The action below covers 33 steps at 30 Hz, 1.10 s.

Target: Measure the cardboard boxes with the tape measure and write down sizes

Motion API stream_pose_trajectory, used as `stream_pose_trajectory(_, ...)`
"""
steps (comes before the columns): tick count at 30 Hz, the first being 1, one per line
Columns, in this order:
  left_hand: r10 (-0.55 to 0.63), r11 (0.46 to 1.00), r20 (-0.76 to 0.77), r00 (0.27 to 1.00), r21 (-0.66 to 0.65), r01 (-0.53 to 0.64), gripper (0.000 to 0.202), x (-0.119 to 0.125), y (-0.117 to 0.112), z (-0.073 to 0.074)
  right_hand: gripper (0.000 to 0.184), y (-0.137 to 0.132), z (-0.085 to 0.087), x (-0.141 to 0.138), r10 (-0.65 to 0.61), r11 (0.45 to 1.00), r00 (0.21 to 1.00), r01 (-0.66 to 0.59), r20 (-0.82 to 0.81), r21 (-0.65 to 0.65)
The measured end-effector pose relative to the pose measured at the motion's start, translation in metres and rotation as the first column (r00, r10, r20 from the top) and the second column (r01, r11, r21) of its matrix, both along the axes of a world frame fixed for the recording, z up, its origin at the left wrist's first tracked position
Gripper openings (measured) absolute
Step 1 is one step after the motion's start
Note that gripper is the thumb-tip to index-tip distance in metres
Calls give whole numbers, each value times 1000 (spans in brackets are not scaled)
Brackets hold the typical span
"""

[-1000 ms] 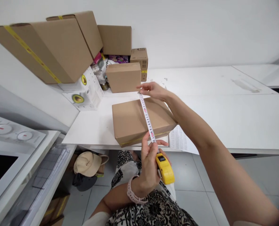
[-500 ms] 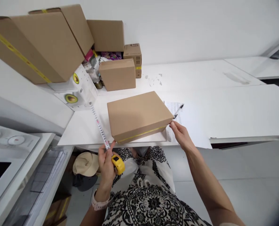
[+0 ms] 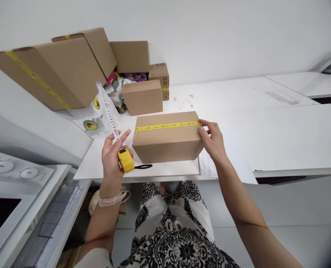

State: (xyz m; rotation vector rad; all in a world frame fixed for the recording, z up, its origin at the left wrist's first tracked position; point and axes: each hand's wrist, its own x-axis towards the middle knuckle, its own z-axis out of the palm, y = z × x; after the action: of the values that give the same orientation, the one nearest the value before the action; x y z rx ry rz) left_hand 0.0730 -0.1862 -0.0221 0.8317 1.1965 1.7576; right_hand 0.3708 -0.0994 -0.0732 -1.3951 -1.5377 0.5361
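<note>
A brown cardboard box [image 3: 168, 139] with a yellow tape strip along its upper face stands on the white table. My right hand [image 3: 213, 139] grips the right end of this box, with fingers on its upper corner and the thumb on its side. My left hand [image 3: 113, 152] is to the left of the box, closed around a yellow tape measure [image 3: 126, 160]. The white blade of the tape measure sticks out up and away from me, and its black strap hangs to the right. My left index finger points toward the box, apart from it.
Printed sheets [image 3: 208, 163] lie partly under the box. Cardboard boxes [image 3: 143, 97] and white cartons with avocado pictures [image 3: 94, 124] are stacked at the back left. A white appliance with dials [image 3: 14, 175] stands on the left. The table's front edge [image 3: 154, 178] runs before me.
The box has been turned so its yellow-taped side now faces up. My left hand has lifted with the tape measure, its blade pointing higher. My right hand has moved slightly up along the box end.
</note>
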Motion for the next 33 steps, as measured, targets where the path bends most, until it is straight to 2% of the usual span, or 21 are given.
stream_pose_trajectory(2, 36, 998, -5, 999, 60, -35, 33, 13, -13, 6, 40, 4, -1, -3, -25, 999, 1000, 25, 13, -34)
stream_pose_trajectory(4, -16, 999, 16, 1000, 37, 16, 32, 32, -37, 9, 41, 4, 1, -4, -29, 999, 998, 30, 46, -14)
stream_pose_trajectory(6, -179, 980, 69, 981, -79, 185, 32, 52, -62, 7, 40, 3, 9, -1, -21, 996, 995, 12, 99, 86)
stream_pose_trajectory(8, -357, 910, 153, 921, -166, 381, 31, 71, -79, -1, 38, 4, 23, 1, 16, 975, 989, -48, 147, 215)
stream_pose_trajectory(10, -458, 840, 219, 861, -210, 500, 28, 87, -85, -9, 37, 13, 39, 1, 105, 944, 977, -157, 187, 291)
stream_pose_trajectory(12, -487, 813, 252, 836, -220, 540, 25, 98, -82, -15, 39, 29, 54, -4, 232, 912, 943, -295, 237, 284)
stream_pose_trajectory(14, -484, 812, 267, 834, -218, 541, 23, 105, -73, -18, 39, 50, 64, -13, 332, 885, 891, -408, 309, 226)
stream_pose_trajectory(17, -453, 828, 286, 845, -218, 517, 21, 111, -59, -18, 37, 77, 69, -31, 415, 869, 825, -484, 383, 102)
stream_pose_trajectory(21, -430, 839, 313, 847, -209, 503, 20, 115, -49, -16, 36, 94, 69, -50, 472, 866, 802, -499, 366, -25)
stream_pose_trajectory(27, -407, 850, 349, 844, -193, 489, 23, 120, -49, -17, 31, 105, 65, -62, 471, 876, 827, -479, 307, -55)
stream_pose_trajectory(33, -434, 846, 378, 818, -140, 514, 45, 125, -41, -12, 25, 112, 59, -66, 478, 877, 834, -470, 277, -98)
